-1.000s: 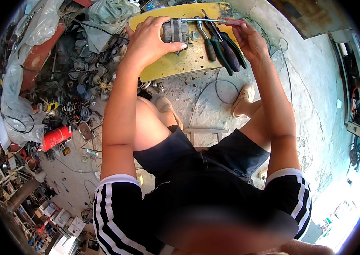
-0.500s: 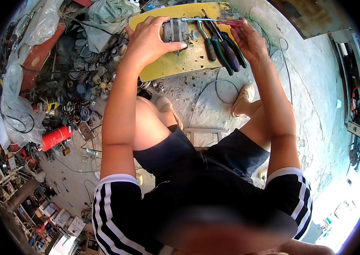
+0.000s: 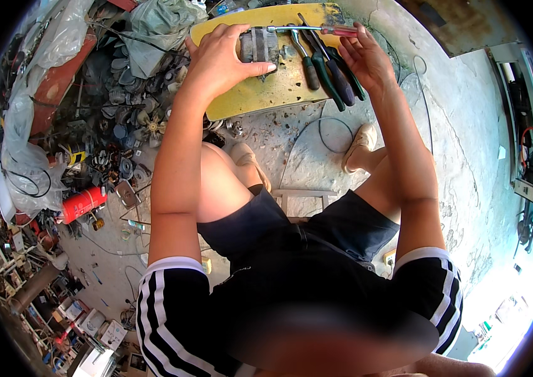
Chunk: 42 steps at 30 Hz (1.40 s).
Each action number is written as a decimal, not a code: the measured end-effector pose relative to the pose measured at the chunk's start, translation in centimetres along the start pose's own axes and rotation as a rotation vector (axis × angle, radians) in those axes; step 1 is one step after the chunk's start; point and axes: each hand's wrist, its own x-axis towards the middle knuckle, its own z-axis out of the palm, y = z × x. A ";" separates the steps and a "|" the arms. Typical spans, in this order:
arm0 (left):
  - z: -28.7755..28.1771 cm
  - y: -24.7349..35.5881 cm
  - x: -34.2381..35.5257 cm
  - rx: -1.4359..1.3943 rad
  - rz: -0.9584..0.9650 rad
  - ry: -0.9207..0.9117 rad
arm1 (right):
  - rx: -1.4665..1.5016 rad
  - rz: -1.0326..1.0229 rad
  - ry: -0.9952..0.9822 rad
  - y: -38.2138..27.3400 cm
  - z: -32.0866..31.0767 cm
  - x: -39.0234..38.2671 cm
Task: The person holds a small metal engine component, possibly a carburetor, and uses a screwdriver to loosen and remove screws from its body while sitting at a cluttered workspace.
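Note:
A grey, cylindrical part that looks like a small electric motor lies on a yellow board. My left hand wraps round its left side, thumb along the near edge. In my right hand is a screwdriver with a clear red handle, held in the fingertips. Its shaft points left and the tip meets the motor's right side. Just below the shaft lie a dark-handled tool with a metal shank, pliers with green handles and a screwdriver with a dark purple handle.
Heaps of metal parts and plastic bags crowd the floor at the left, with a red cylinder nearer me. A cable loops over the concrete beyond my feet. A metal cabinet stands far right.
The fingers of my right hand have shifted slightly on the screwdriver's handle. My left hand and the motor stay in place.

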 end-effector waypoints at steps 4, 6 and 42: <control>-0.1 0.0 0.1 0.001 0.011 0.001 | -0.038 -0.062 0.006 0.4 -0.7 0.5; -0.2 0.1 0.0 -0.003 0.010 0.003 | 0.004 -0.097 -0.047 0.7 -1.4 1.2; 0.5 0.3 -0.5 0.037 0.069 0.116 | 0.078 -0.013 0.005 1.0 -1.1 1.3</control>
